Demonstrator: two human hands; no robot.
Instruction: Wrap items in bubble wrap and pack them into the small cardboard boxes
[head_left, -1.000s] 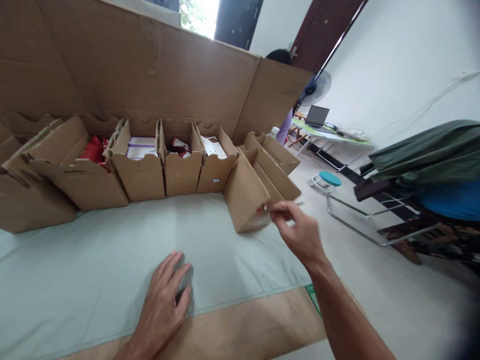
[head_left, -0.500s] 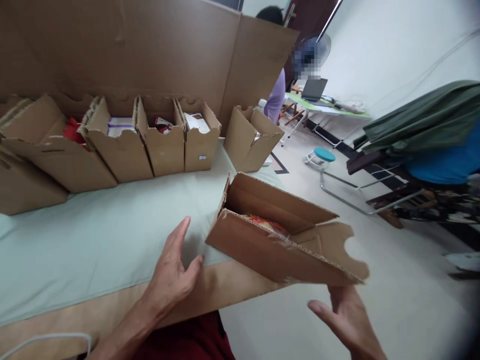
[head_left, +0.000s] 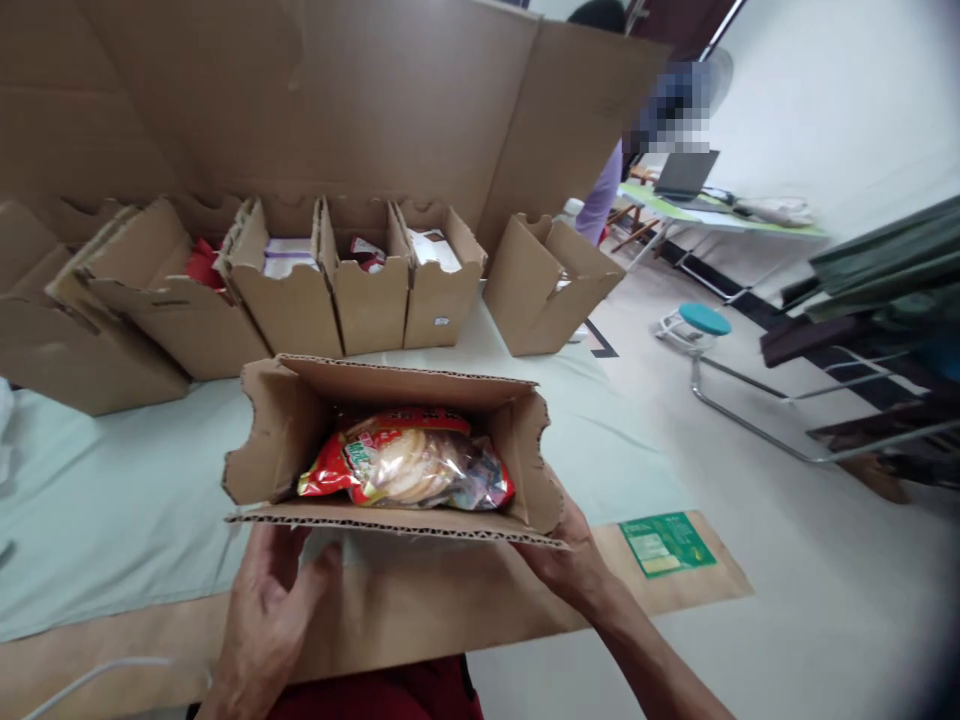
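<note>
An open-topped cardboard box [head_left: 405,374] lies crosswise in front of me, its opening facing up towards me. Inside it rests a red and clear plastic snack packet [head_left: 409,462] with pale round pieces showing through. My right hand [head_left: 562,550] grips the box's right end, its fingers partly hidden behind the cardboard. At the near left corner, my left hand [head_left: 274,600] supports the box from below; its fingertips are hidden and its thumb stands apart.
Several cardboard bins [head_left: 375,300] stand along the back of the cloth-covered table [head_left: 172,500], with another bin [head_left: 551,290] further right. A green packet [head_left: 666,545] lies at the table's right end. Beyond are a teal stool [head_left: 703,319] and a laptop [head_left: 686,175] by a person's purple sleeve [head_left: 602,190].
The box has moved left and turned, so its opening now faces me and the packet shows. Both hands have come onto it. The green packet is now uncovered, and my view has shifted left.
</note>
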